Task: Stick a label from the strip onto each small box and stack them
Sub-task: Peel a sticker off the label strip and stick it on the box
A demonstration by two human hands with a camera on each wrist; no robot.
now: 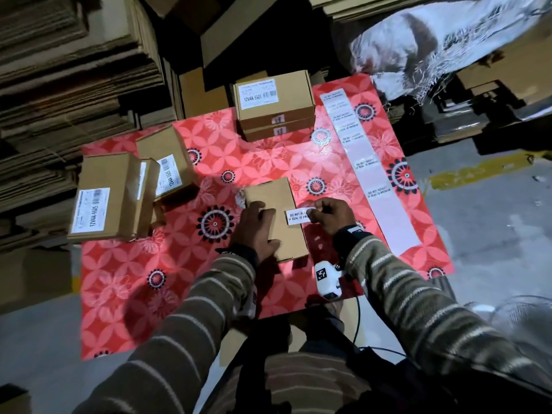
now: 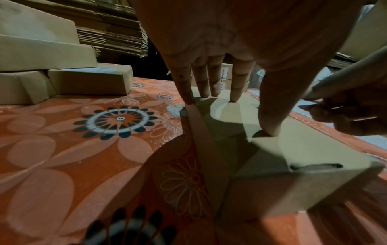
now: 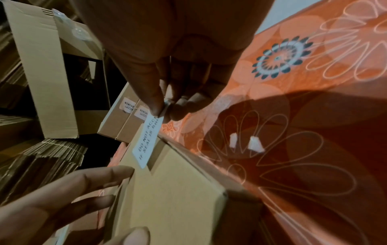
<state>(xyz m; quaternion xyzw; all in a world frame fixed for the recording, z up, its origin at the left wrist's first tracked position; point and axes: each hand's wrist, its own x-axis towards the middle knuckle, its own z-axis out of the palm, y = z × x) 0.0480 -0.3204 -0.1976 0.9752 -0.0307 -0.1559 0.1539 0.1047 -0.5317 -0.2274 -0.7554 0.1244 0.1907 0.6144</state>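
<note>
A small brown box (image 1: 276, 204) (image 2: 272, 154) (image 3: 178, 190) lies on the red flowered sheet (image 1: 179, 279). My left hand (image 1: 257, 228) (image 2: 220, 79) presses down on its top with straight, spread fingers. My right hand (image 1: 327, 215) (image 3: 165, 106) pinches one end of a white seal label (image 1: 298, 216) (image 3: 147, 142) between thumb and fingers, and the label's free end hangs over the box's right edge. The long label strip (image 1: 370, 171) lies to the right. A stack of labelled boxes (image 1: 276, 106) (image 3: 123, 122) stands at the back.
Three more small boxes (image 1: 119, 192) (image 2: 62, 74) sit heaped at the left of the sheet. Piles of flattened cardboard (image 1: 59, 85) rise behind and to the left. A white plastic sack (image 1: 448, 40) lies at the back right. Grey floor (image 1: 493, 219) borders the sheet.
</note>
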